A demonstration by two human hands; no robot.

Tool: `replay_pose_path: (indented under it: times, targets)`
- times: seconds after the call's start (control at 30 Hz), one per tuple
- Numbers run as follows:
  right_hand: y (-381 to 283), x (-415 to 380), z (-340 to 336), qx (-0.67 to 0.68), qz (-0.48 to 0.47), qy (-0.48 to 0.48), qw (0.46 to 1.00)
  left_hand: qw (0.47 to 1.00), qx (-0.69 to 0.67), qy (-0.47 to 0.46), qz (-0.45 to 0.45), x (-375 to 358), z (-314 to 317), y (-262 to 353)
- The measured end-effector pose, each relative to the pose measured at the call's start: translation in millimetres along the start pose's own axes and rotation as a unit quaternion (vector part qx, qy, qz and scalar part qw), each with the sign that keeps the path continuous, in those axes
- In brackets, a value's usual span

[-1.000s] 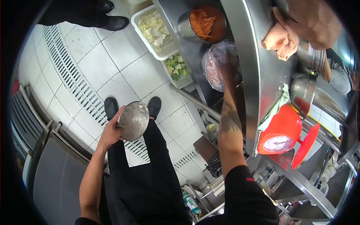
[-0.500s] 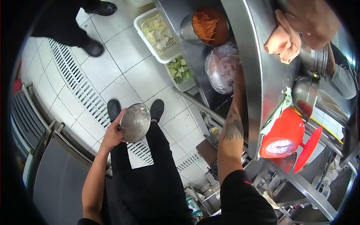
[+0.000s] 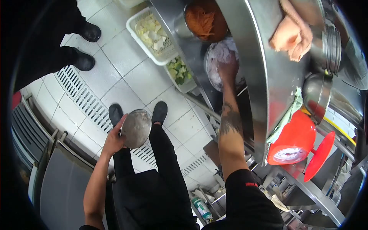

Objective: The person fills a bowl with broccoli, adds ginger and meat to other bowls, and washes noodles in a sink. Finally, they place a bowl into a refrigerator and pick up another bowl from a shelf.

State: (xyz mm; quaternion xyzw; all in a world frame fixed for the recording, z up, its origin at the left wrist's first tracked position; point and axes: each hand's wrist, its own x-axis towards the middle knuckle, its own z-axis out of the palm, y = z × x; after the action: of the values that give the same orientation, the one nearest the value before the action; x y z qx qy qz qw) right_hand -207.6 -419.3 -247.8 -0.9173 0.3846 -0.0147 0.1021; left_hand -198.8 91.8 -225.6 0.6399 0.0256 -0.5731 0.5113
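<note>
The left hand (image 3: 114, 140) grips a smeared metal bowl (image 3: 137, 128) by its left rim, over the tiled floor (image 3: 134, 78); a slick edge or loosened fingers could let it drop. The right hand (image 3: 229, 70) reaches into a second bowl (image 3: 206, 67) of pale, coated food (image 3: 215, 56), on the right; whether its fingers grasp anything, I cannot tell. Bits clinging to them could stray into the carrot strips (image 3: 200, 23) just beyond, and leaning on the near rim might tip that bowl.
</note>
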Motion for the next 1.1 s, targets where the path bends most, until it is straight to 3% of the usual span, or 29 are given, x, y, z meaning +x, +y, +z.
replay_pose_path:
  times: [0.17, 0.4, 0.53, 0.63, 0.73, 0.8, 0.87, 0.9, 1.0, 1.03, 1.1]
  targets:
    - [18, 12, -26, 0.115, 0.009, 0.05, 0.992, 1.0, 0.022, 0.013, 0.008, -1, 22, 16]
    - [19, -43, -104, 0.28, -0.003, 0.079, 0.957, 0.999, 0.031, -0.005, 0.025, 1, 40, 16]
    - [3, -41, -107, 0.202, -0.045, 0.004, 0.978, 0.998, 0.042, -0.004, 0.035, 8, 46, 12]
    - [-7, -14, -69, 0.09, -0.088, -0.014, 0.992, 0.995, 0.078, 0.013, 0.059, 13, 46, 10]
    - [-11, 3, -19, 0.028, -0.059, 0.004, 0.998, 0.995, 0.094, 0.028, 0.037, 15, 41, 25]
    - [-13, 6, 4, 0.022, -0.022, 0.019, 0.999, 0.998, 0.057, 0.03, -0.007, 25, 37, 18]
    - [-13, 10, 13, 0.024, 0.001, 0.019, 1.0, 0.995, 0.073, 0.051, 0.034, 30, 32, 12]
    - [-15, 12, 13, 0.034, 0.003, 0.016, 0.999, 0.996, 0.077, 0.049, -0.02, 30, 31, 13]
    - [2, 17, 3, 0.074, -0.012, 0.021, 0.997, 0.994, 0.092, 0.045, -0.046, 25, 39, 30]
    - [8, 15, -2, 0.096, -0.012, 0.035, 0.995, 0.994, 0.097, 0.058, 0.012, 25, 41, 25]
    - [14, 4, -16, 0.15, -0.012, 0.065, 0.986, 0.997, 0.056, 0.06, 0.018, 19, 49, 36]
